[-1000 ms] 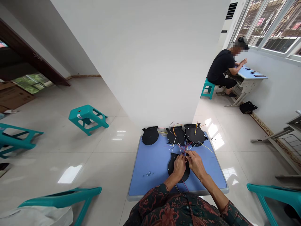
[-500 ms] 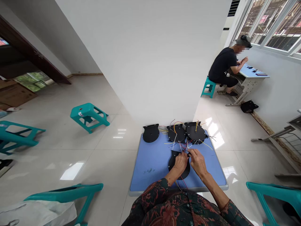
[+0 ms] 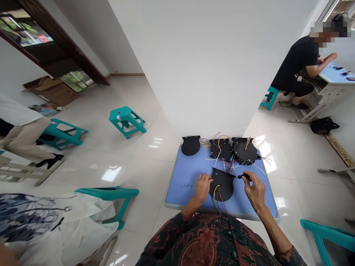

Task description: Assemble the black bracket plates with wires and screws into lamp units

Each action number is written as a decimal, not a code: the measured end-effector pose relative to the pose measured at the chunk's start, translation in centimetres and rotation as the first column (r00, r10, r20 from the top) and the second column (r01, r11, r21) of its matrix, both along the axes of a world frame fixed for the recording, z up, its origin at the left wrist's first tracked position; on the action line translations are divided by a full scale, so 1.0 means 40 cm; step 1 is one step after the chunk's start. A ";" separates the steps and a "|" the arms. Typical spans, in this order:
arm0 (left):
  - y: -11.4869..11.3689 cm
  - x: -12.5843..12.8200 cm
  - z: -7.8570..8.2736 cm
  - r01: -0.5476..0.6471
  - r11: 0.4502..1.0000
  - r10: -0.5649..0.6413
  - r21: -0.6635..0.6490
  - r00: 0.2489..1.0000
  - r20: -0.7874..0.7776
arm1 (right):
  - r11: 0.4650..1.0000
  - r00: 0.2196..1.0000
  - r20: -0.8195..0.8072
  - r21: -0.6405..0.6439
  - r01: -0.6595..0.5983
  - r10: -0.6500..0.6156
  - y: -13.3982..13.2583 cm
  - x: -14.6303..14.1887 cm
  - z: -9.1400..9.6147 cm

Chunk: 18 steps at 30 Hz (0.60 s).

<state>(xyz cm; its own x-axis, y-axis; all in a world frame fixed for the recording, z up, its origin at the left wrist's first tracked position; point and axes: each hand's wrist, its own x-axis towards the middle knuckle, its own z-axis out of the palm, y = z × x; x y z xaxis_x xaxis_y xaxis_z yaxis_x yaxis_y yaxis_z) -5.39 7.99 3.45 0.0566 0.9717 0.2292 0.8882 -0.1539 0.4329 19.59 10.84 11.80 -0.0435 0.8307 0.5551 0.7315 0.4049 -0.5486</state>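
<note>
A black round plate (image 3: pixel 224 183) with yellow, red and black wires trailing off it lies on the blue table (image 3: pixel 185 170) in front of me. My left hand (image 3: pixel 202 186) rests on the table at the plate's left edge, fingers curled against it. My right hand (image 3: pixel 255 188) is to the right of the plate, pinched on a small black connector (image 3: pixel 243 176) at the end of a wire. Three more black plates (image 3: pixel 190 145) (image 3: pixel 220 148) (image 3: pixel 245 149) stand in a row along the far edge, the right two tangled with coloured wires.
Small screws (image 3: pixel 186 184) lie on the table's left part. Teal stools (image 3: pixel 127 120) stand on the tiled floor, and a teal chair (image 3: pixel 111 194) with white cloth is near left. A white wall rises behind the table. One person sits at a far-right desk; another's legs show at left.
My hands were together over the near plate; now they have drawn apart, the right one pulling a wire's connector to the right. The view has swung left.
</note>
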 end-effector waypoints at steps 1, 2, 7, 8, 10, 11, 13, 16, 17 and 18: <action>-0.027 -0.053 -0.015 -0.047 0.997 0.047 0.065 0.999 0.003 | 1.000 1.000 -0.001 -0.012 -0.007 0.007 -0.002 -0.002 -0.007; -0.053 -0.102 -0.030 -0.098 0.988 0.098 0.123 0.995 0.006 | 1.000 1.000 -0.004 -0.023 -0.018 0.017 -0.004 -0.005 -0.014; -0.134 -0.256 -0.086 -0.244 0.934 0.264 0.259 0.963 -0.044 | 0.992 0.995 -0.030 -0.078 -0.096 0.094 0.005 -0.039 -0.034; -0.141 -0.265 -0.092 -0.257 0.929 0.281 0.267 0.958 -0.055 | 0.990 0.993 -0.036 -0.086 -0.114 0.111 0.009 -0.047 -0.034; -0.149 -0.272 -0.102 -0.270 0.924 0.298 0.272 0.952 -0.066 | 0.984 0.988 -0.053 -0.099 -0.149 0.144 0.021 -0.062 -0.034; -0.152 -0.271 -0.106 -0.272 0.923 0.300 0.272 0.952 -0.066 | 0.981 0.986 -0.061 -0.107 -0.163 0.157 0.027 -0.070 -0.033; -0.155 -0.267 -0.112 -0.271 0.923 0.296 0.274 0.953 -0.056 | 0.976 0.982 -0.076 -0.121 -0.182 0.174 0.042 -0.085 -0.034; -0.154 -0.256 -0.113 -0.270 0.917 0.288 0.294 0.957 -0.020 | 0.972 0.979 -0.082 -0.131 -0.197 0.187 0.065 -0.108 -0.042; -0.151 -0.250 -0.111 -0.270 0.915 0.284 0.299 0.959 -0.003 | 0.971 0.977 -0.083 -0.129 -0.204 0.194 0.072 -0.116 -0.047; -0.145 -0.241 -0.107 -0.268 0.916 0.277 0.299 0.961 0.014 | 0.969 0.976 -0.083 -0.125 -0.212 0.203 0.079 -0.123 -0.052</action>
<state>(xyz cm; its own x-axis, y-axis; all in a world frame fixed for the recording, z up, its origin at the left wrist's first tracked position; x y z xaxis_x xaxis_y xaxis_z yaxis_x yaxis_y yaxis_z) -15.04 2.17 -0.82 -0.1901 0.8388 0.5101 0.9249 -0.0211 0.3795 14.69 14.00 9.70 -0.1878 0.8739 0.4484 0.5977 0.4639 -0.6538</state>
